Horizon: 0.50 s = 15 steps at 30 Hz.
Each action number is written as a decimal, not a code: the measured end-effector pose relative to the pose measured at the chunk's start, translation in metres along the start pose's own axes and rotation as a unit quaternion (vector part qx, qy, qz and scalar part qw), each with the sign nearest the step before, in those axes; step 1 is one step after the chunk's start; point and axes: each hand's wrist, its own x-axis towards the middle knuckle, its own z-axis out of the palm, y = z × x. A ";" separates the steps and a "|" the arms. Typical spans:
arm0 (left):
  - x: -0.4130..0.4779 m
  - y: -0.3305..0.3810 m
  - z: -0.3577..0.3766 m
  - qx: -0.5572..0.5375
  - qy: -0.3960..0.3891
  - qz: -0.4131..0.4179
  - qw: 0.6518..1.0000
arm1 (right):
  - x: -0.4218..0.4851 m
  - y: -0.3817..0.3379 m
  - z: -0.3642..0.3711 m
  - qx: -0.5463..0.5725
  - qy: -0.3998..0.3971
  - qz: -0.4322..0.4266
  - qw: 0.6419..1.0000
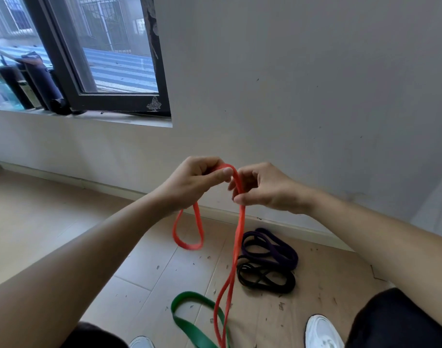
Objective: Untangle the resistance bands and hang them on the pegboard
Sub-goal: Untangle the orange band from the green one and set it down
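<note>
Resistance bands are partly sorted: the red band (236,237) is lifted at chest height, its top bend pinched by the left hand (197,183), while the right hand (262,189) pinches the strand just below. One short loop dangles left; a long doubled run drops toward the green band (192,320) on the floor (64,222). Purple band (272,247) and black band (267,277) lie coiled together by the wall (290,96). Best to slide the right fingers down, feeding out twist, lifting red free of green. No pegboard is visible.
</note>
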 end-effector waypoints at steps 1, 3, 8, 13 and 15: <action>0.000 -0.001 -0.001 -0.023 0.018 -0.003 1.000 | 0.001 0.004 0.003 -0.015 -0.018 0.016 1.000; 0.000 -0.003 -0.004 -0.058 0.051 -0.005 0.997 | 0.003 0.011 0.010 -0.021 -0.042 0.042 0.998; -0.003 -0.008 -0.016 -0.118 0.119 -0.013 0.986 | 0.006 0.003 0.005 0.113 -0.028 0.051 0.992; -0.003 -0.015 -0.028 -0.157 0.148 -0.043 0.975 | 0.003 -0.028 -0.017 0.220 0.082 -0.023 0.972; -0.003 -0.017 -0.027 -0.162 0.135 -0.054 0.976 | 0.004 -0.039 -0.022 0.251 0.129 -0.055 0.958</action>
